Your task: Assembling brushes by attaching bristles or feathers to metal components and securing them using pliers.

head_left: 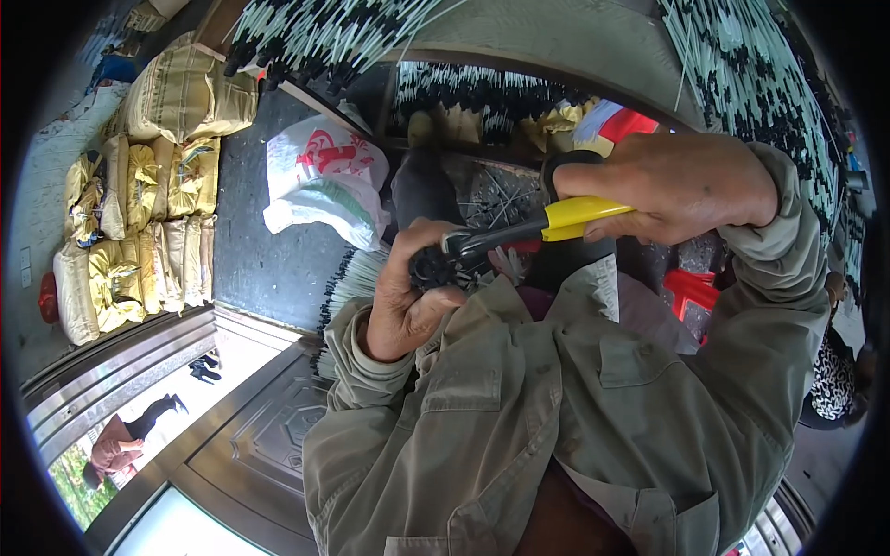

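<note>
My right hand [691,185] is closed around the yellow grip of a pair of cutting pliers [579,218]. A dark loop, perhaps its other handle, shows beside the fingers. The metal head of the pliers points left and meets a bunch of dark, round-ended pieces [432,269] in my left hand [400,306]. The left fingers and thumb curl around that bunch in front of my chest. What exactly the pieces are is hard to make out. Where the jaws bite is too dark to tell.
Bundles of pale, black-ended rods [324,32] lie at the top, more [760,74] at the right. A white bag with red print [334,162] stands on the floor beside my leg. Yellow-brown sacks [148,232] are stacked left. A red stool [691,289] is at right. Other people appear at both edges.
</note>
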`<action>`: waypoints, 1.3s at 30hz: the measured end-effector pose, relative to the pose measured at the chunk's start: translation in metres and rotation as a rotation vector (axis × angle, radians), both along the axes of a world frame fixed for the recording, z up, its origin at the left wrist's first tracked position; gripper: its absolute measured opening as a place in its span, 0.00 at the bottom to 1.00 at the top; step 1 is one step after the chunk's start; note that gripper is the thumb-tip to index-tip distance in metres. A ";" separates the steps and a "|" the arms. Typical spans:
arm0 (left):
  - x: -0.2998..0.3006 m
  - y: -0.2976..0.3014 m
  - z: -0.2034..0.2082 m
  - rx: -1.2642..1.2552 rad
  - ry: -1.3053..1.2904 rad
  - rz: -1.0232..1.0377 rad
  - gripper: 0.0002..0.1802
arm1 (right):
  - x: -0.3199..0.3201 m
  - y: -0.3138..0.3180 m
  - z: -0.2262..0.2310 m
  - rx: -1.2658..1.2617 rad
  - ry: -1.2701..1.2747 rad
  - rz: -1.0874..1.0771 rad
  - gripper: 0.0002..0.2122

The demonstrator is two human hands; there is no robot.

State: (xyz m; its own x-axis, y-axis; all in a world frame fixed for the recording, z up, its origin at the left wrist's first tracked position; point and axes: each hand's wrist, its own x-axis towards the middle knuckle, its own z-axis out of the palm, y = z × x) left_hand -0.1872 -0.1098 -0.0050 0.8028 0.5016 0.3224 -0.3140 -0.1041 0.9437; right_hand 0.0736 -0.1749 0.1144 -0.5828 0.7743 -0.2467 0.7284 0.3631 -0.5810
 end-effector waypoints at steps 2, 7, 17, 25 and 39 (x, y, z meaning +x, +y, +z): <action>0.001 0.000 0.000 -0.021 -0.009 -0.002 0.29 | -0.002 0.001 0.004 0.019 0.007 0.005 0.11; 0.002 0.005 0.000 -0.146 -0.055 -0.088 0.28 | 0.003 0.008 0.008 -0.348 0.103 -0.109 0.11; 0.004 0.006 -0.003 -0.046 -0.038 -0.082 0.28 | 0.005 0.007 0.000 -0.096 0.049 0.016 0.11; -0.005 0.016 -0.002 -0.008 0.099 0.351 0.33 | -0.014 0.006 -0.039 -0.037 0.137 -0.265 0.14; -0.145 0.089 -0.107 -1.078 -0.615 0.469 0.33 | 0.017 0.010 -0.043 0.733 0.086 -0.503 0.26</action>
